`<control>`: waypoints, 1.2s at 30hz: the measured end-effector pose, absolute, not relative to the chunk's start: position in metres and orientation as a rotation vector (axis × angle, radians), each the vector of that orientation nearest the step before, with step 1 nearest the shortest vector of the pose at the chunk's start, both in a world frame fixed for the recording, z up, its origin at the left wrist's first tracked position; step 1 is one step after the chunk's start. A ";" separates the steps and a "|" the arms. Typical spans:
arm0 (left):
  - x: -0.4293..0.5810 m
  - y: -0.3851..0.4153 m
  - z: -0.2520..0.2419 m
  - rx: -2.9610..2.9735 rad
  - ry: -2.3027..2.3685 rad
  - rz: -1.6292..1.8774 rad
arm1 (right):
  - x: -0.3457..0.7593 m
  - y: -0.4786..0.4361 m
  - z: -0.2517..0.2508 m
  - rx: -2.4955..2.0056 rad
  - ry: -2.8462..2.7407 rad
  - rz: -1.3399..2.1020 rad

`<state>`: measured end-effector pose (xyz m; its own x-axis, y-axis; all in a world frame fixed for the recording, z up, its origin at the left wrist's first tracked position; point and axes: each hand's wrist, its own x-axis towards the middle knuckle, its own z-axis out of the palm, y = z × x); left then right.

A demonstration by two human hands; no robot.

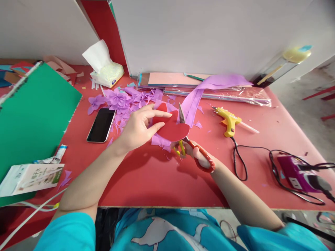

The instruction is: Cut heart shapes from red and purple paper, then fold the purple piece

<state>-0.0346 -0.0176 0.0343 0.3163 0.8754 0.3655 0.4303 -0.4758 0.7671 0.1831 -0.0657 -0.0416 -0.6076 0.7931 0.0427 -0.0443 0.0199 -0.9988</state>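
Note:
My left hand (142,125) pinches a red paper shape (171,129) with rounded lobes, fingers on top of it and thumb along its near side. Purple paper (160,140) lies against the underside of the red piece and shows round its edges. In my right hand (199,155) is a pair of scissors (201,158) with red and yellow handles. Its blades are around the right side of the papers, one tip showing above the red shape. A long purple strip (193,99) trails from there towards the back. Purple paper flowers and scraps (117,99) lie beyond my left hand.
A phone (101,124) lies left of the scraps, near a tissue box (107,75). At right are a yellow glue gun (229,120) with a black cord and a purple power strip (298,172). Packs of paper (217,94) line the back wall. A green board (39,115) covers the left.

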 end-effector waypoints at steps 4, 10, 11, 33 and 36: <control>-0.030 -0.019 0.029 2.042 1.140 1.132 | 0.178 -0.067 -0.041 -0.585 -1.533 1.846; -0.021 -0.022 0.021 1.988 1.199 1.269 | 0.173 -0.071 -0.042 -0.470 -1.399 1.953; -0.020 -0.023 0.021 2.000 1.212 1.289 | 0.173 -0.071 -0.043 -0.467 -1.392 1.954; -0.022 -0.038 0.038 2.467 1.258 1.191 | 0.176 -0.073 -0.047 -0.413 -1.409 2.069; -0.022 -0.039 0.039 2.504 1.254 1.167 | 0.174 -0.073 -0.047 -0.373 -1.393 2.109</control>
